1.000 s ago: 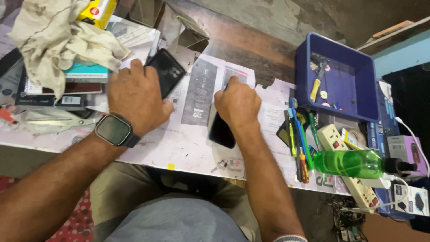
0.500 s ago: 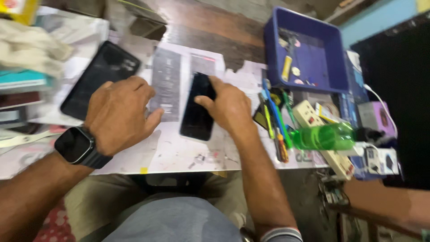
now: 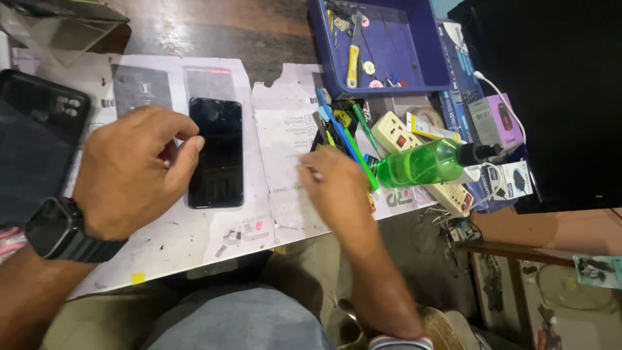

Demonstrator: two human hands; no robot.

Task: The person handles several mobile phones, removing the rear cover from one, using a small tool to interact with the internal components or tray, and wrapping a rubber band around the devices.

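Packaging: flat white printed sheets (image 3: 285,149) are lying across the bench under the work; two grey rectangular sleeves (image 3: 141,87) are resting at their far edge; small boxes, one purple (image 3: 495,120) and one white with a dark picture (image 3: 518,178), are sitting at the right end.
Tray: a blue plastic tray (image 3: 414,61) is standing at the far right, holding a yellow-handled tool (image 3: 352,65) and small round parts.
Bottle: a green plastic bottle (image 3: 421,163) is lying on its side over a white power strip (image 3: 405,133).
Tools: blue and green handled tools (image 3: 343,139) are lying bunched between the sheets and the bottle.
Phone: a black phone (image 3: 217,152) is lying flat, dark glass up, on the white sheets between the two hands.
Left hand: the left hand (image 3: 133,172), a black watch (image 3: 58,230) on its wrist, is curling loosely, thumb touching the phone's left edge, gripping nothing.
Right hand: the right hand (image 3: 337,188) is hovering right of the phone, blurred, pinching something thin; what it is I cannot tell.
Case: a black phone case (image 3: 35,139) is lying at far left.
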